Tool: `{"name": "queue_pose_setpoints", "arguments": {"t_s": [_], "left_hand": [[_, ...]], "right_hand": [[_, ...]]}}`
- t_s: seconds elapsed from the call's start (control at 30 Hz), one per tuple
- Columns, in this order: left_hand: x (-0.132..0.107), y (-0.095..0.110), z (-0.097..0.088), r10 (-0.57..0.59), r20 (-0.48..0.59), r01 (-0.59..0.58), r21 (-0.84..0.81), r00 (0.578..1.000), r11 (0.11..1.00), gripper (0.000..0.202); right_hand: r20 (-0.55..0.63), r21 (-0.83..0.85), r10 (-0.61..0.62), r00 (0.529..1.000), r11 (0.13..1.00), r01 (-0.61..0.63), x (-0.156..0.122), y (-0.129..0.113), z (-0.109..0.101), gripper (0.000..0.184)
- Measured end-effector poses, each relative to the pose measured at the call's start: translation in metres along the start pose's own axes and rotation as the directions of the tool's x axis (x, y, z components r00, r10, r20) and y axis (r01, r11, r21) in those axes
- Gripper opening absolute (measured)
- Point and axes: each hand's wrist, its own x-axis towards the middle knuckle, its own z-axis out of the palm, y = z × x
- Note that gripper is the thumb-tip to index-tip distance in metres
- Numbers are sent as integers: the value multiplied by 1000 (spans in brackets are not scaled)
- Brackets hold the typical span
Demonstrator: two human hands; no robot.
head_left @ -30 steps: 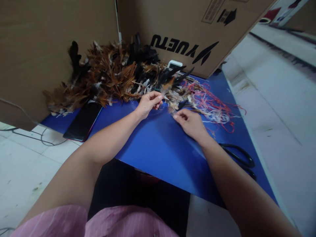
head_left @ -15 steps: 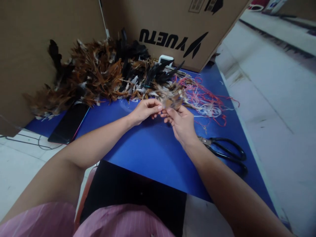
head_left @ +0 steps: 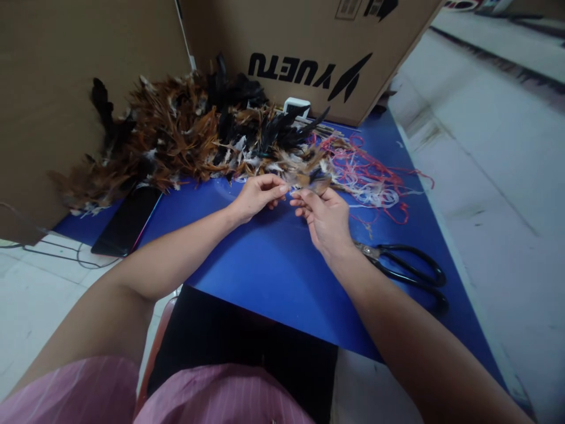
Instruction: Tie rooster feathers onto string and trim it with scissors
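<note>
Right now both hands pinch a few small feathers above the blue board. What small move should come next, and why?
Probably line up the feathers between the fingertips: right hand and left hand both pinch the loose, fanned-out tuft, and the strings lie just beyond.

The table top (head_left: pixel 273 265) is a smooth blue sheet with a faint sheen. On it lies a heap of feathers (head_left: pixel 185 135) — soft, fluffy, matt, in brown, black and white. Beside them sit thin plastic-looking strings (head_left: pixel 375 176), red and white, slightly glossy. The scissors (head_left: pixel 410 274) have glossy black handles and dull metal near the pivot. The phone (head_left: pixel 128 221) shows a glossy black face. The box (head_left: pixel 309 53) behind is matt brown cardboard — as is the panel (head_left: pixel 66 70).
</note>
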Motion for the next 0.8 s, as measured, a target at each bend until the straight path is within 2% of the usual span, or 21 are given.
{"name": "queue_pose_setpoints", "arguments": {"t_s": [0.23,0.47,0.8], "left_hand": [[0,-2,2,31,56,-36,78,998,996,47],[0,-3,3,28,25,-30,102,999,994,48],[0,-3,2,67,41,-74,188,997,979,43]], "right_hand": [[-37,-3,-20,999,1000,20,1,3,0,20],[-80,-19,-34,996,999,33,0,3,3,21],[-108,-41,-89,990,996,85,0,7,3,20]]}}
